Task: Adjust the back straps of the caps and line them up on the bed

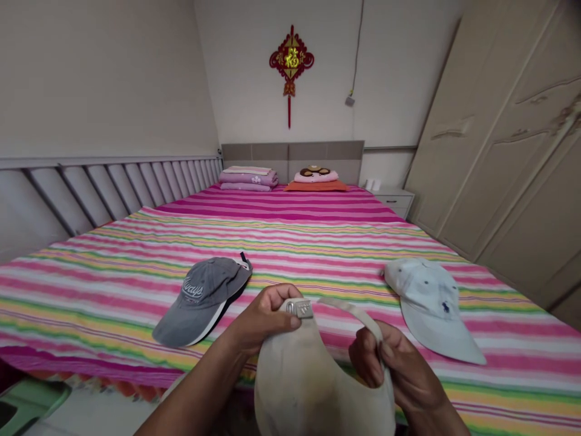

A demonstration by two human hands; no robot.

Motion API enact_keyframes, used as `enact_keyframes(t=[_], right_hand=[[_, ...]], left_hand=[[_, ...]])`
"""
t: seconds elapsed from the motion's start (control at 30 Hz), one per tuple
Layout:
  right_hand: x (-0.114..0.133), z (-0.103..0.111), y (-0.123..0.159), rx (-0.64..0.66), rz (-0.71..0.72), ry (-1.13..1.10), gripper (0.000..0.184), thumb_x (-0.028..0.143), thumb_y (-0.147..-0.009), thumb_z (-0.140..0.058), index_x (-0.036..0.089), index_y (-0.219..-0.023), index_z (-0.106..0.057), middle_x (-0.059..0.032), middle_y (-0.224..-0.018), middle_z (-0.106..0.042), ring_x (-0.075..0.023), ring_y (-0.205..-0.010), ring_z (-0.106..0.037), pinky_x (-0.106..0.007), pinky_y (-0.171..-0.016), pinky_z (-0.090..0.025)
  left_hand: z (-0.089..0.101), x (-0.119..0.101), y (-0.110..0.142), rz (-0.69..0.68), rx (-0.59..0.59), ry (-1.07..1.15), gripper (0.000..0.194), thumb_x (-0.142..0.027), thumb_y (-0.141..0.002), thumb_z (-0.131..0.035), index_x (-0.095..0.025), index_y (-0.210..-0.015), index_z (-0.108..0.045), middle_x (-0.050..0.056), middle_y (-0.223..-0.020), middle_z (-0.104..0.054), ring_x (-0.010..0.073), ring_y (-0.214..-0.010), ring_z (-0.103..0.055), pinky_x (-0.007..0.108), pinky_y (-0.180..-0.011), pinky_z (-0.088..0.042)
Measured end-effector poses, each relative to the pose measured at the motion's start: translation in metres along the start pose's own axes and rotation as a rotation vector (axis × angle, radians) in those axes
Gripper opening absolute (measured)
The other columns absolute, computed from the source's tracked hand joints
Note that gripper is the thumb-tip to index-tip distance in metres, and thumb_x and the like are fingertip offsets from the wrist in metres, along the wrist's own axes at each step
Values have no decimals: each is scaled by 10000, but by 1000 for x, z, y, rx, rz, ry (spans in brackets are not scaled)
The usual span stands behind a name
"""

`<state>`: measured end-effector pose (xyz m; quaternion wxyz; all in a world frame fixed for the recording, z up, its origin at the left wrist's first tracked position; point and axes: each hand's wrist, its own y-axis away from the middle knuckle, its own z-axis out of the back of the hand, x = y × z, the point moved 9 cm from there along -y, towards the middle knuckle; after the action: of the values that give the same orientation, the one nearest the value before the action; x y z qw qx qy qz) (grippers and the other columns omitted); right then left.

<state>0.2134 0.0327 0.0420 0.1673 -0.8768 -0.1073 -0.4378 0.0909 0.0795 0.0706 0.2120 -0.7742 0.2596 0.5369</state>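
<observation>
I hold a beige cap (pixel 313 387) low in front of me, its back facing up. My left hand (pixel 261 321) pinches the cap's metal strap buckle (pixel 300 308) between thumb and fingers. My right hand (pixel 393 363) is closed around the loose strap (pixel 354 315) that arcs over from the buckle. On the striped bedspread (pixel 290 242), a grey cap (pixel 202 300) with white lettering lies to the left of my hands. A pale blue cap (pixel 431 306) lies to the right.
Folded purple bedding (pixel 249 178) and a pink pillow on an orange one (pixel 316 179) sit at the headboard. A padded rail (pixel 113 191) runs along the left wall. A beige wardrobe (pixel 512 151) stands at right, with a white nightstand (pixel 394 198) beside it. A green stool (pixel 27 402) is at lower left.
</observation>
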Motion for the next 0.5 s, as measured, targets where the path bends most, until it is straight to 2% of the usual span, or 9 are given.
enact_keyframes(t=[0.17, 0.27, 0.37, 0.5], right_hand=[[7, -10, -2, 15, -19, 53, 258, 415, -720, -626, 160, -764, -616, 37, -402, -478, -62, -322, -370, -179, -342, -321], [16, -19, -5, 25, -23, 103, 250, 396, -750, -603, 161, -833, -603, 44, -401, -487, -41, -296, -356, -148, -325, -299], [22, -25, -8, 10, -53, 159, 229, 381, -795, -555, 161, -845, -592, 37, -398, -525, -17, -243, -314, -125, -293, -242], [23, -31, -12, -8, -93, 220, 262, 405, -809, -522, 152, -798, -586, -4, -485, -596, -23, -242, -364, -128, -273, -204]], left_hand=[[-9, -8, 3, -19, -14, -146, 266, -249, -545, -749, -132, -700, -568, -28, -575, -523, 41, -478, -411, 152, -454, -312], [-13, -11, 4, -40, -16, -216, 282, -253, -567, -743, -146, -781, -595, -30, -616, -536, 45, -517, -431, 157, -498, -333], [-13, -17, 7, -115, -38, -322, 360, -241, -571, -742, -179, -905, -625, -13, -694, -573, 70, -585, -480, 180, -547, -367], [-17, -32, 14, -282, -46, -588, 299, -233, -578, -737, -180, -865, -670, 24, -787, -626, 120, -688, -544, 226, -626, -404]])
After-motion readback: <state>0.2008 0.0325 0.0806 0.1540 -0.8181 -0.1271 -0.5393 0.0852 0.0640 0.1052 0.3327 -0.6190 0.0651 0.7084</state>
